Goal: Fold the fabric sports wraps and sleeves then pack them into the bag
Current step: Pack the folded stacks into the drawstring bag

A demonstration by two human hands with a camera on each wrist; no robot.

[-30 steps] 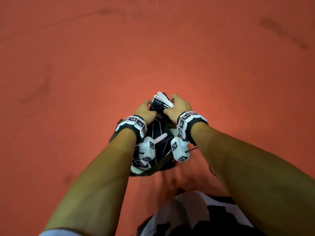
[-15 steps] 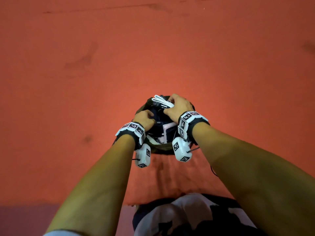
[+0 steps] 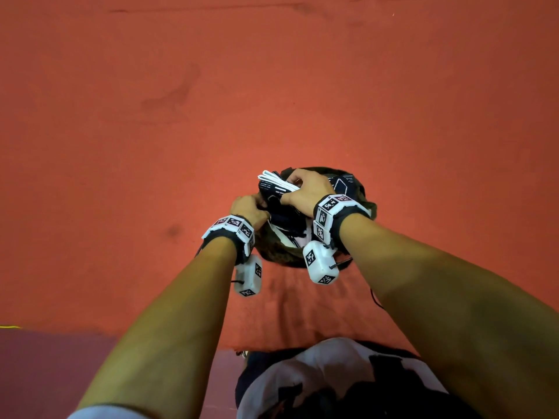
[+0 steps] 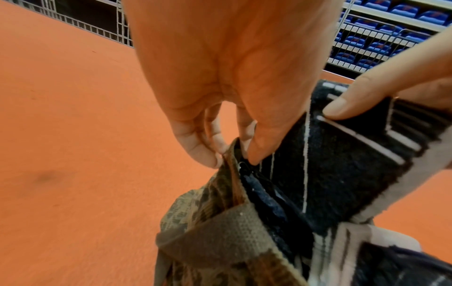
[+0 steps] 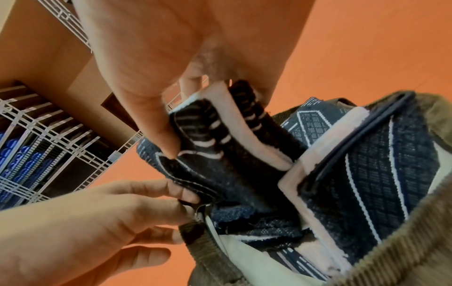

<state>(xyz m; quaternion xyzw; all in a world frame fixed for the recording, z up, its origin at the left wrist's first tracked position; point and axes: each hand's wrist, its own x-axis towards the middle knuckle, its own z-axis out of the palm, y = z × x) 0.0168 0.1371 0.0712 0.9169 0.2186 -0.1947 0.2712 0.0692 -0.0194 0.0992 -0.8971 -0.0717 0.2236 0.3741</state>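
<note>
folded sleeve (image 5: 215, 135) pinched in right hand (image 3: 308, 189), left hand (image 4: 220, 87) pinching camouflage bag (image 4: 215, 228) rim

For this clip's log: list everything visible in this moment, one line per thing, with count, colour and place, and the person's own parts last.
Camouflage fabric bag: one, olive-brown, on the floor, mouth open.
Folded knitted wrap: one bundle, dark navy with white stripes, at the bag's mouth, partly out.
Packed knitted sleeves: several, exact count unclear, navy with white lines, inside the bag.
Orange floor: one, orange-red, under everything.
White metal railing: white, at the far edge of the floor.
Blue stadium seats: many, blue, in rows behind the railing.
Wrist-worn marker bands: two, white with black patterns, one per wrist.
Left hand: pinches the bag's rim.
Right hand: grips the folded wrap.
</note>
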